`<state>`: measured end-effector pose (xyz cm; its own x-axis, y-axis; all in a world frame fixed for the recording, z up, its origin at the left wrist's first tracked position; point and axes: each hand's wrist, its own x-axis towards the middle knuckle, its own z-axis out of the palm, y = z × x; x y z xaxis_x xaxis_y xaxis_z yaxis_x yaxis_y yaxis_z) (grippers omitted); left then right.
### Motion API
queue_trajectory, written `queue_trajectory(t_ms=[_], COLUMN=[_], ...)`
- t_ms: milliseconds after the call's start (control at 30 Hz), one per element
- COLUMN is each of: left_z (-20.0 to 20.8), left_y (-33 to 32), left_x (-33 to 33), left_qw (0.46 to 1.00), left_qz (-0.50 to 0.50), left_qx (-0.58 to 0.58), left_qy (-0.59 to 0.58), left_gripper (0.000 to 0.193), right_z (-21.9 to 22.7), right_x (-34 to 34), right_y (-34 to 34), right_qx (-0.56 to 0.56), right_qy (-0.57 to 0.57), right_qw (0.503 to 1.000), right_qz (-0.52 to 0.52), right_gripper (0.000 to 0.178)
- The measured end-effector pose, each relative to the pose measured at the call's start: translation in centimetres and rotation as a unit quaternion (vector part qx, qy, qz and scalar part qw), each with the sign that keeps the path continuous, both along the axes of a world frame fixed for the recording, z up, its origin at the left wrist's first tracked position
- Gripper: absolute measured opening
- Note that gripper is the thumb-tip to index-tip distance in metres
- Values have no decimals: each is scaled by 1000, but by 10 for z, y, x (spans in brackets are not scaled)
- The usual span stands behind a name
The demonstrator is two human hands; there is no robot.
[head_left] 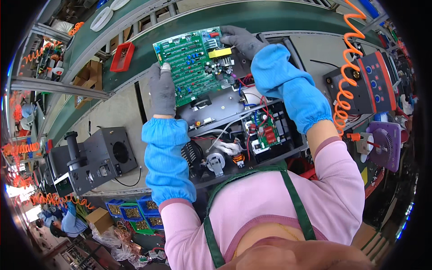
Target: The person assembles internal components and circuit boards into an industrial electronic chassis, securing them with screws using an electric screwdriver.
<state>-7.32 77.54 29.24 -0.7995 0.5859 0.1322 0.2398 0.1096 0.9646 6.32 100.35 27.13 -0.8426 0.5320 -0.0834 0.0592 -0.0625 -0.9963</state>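
Between my two gloved hands is a large green circuit board, tilted above an open dark metal machine chassis. My left hand, in a grey glove, grips the board's left edge with the thumb on its face. At the upper right corner, my right hand closes on the board's edge; part of its fingers is hidden. A yellow transformer sits on the board near that hand. Inside the chassis are a smaller green board, a round metal part and loose red, blue and white wires.
A red tray lies past my left hand. Dark metal housings stand at left. A red-fronted machine and an orange coiled hose are at right, above a purple fan. Blue bins hold small brass-coloured parts.
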Motion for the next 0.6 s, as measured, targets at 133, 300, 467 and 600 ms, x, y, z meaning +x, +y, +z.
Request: queue_trajectory(t_ms=[133,300,467,600], left_z=[-44,-85,-103,-98], left_y=[10,2,-6,-2], left_x=[-4,14,9,11], left_qw=[994,990,984,995], left_qz=[1,4,10,27], left_qx=[-6,-13,-3,-70], left_qy=[-110,-144,-179,-63], left_gripper=[23,22,21,21], right_z=[-57,-92,-92,-93], right_x=[-9,-7,-12,-7], right_y=[19,27,20,21], right_qx=[-15,-37,-15,-3], right_qy=[-33,-112,-154,-162], right_qw=[999,993,987,984], right_qz=[40,29,38,67], right_gripper=[45,46,43,50])
